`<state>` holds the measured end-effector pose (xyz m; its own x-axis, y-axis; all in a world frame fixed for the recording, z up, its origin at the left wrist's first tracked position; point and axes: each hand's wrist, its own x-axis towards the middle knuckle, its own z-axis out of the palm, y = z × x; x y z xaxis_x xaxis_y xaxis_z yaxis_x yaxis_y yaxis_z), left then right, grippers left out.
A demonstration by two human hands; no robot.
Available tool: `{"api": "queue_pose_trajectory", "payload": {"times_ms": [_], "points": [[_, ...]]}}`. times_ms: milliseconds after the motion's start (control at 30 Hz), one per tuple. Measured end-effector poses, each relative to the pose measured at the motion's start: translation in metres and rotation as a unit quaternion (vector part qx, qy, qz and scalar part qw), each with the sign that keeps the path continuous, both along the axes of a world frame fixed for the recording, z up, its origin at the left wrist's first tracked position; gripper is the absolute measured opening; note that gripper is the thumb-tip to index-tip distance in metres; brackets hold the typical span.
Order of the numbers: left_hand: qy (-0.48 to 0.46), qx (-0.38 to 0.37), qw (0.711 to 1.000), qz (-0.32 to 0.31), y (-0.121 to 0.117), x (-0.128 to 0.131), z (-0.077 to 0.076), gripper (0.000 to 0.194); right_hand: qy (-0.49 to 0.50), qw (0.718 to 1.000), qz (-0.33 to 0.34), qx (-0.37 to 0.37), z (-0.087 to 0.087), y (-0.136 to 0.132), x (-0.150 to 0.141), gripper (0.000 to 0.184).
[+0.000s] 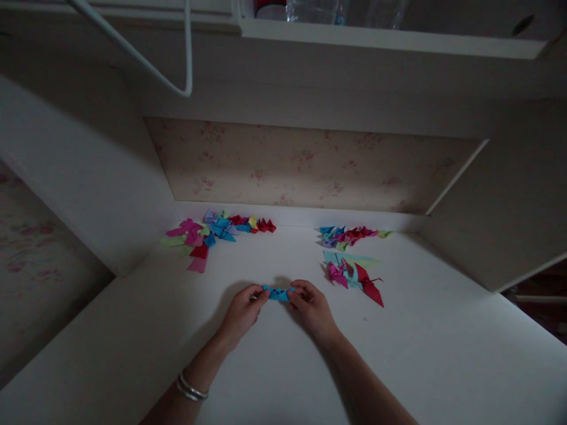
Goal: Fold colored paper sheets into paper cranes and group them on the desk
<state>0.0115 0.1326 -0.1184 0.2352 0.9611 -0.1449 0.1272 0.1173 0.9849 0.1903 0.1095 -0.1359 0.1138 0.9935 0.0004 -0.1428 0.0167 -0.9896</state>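
A small blue folded paper piece (279,294) stretches between my two hands, low over the white table in the middle of the view. My left hand (243,310) pinches its left end between thumb and fingers. At the right end, the thumb and fingers of my right hand (312,307) are closed on it too. Folds and points show along its upper edge, while both ends are hidden under my fingertips. Nearest to my right hand lies a red paper crane (368,285), beside pink (337,275) and pale blue folded papers (354,277).
Along the back edge of the white table (274,366) lie a left heap of colourful folded papers (224,225) and a right row of them (354,235). Side panels (487,195) flank the table. Overhead are a shelf (390,42) and a white bent rod (146,62).
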Motion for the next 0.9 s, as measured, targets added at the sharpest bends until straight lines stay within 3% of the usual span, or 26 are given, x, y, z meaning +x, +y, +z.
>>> {"api": "queue_pose_trajectory", "payload": {"times_ms": [233, 467, 700, 900], "points": [[-0.014, 0.012, 0.999, 0.028, 0.001, -0.001, -0.005, 0.045, 0.029, 0.999, 0.002, -0.036, 0.005, 0.0, -0.002, 0.043], [-0.016, 0.002, 0.999, 0.04, -0.001, -0.002, -0.001, 0.047, -0.064, 0.997, 0.049, -0.011, 0.004, -0.003, -0.001, 0.034], [-0.005, 0.001, 1.0, 0.015, -0.002, -0.001, 0.003, 0.044, -0.099, 0.994, 0.046, 0.003, 0.012, -0.006, 0.001, 0.037], [0.017, 0.034, 0.999, -0.002, -0.002, 0.0, 0.001, 0.033, -0.108, 0.994, 0.031, 0.004, 0.007, -0.004, 0.001, 0.035]]}}
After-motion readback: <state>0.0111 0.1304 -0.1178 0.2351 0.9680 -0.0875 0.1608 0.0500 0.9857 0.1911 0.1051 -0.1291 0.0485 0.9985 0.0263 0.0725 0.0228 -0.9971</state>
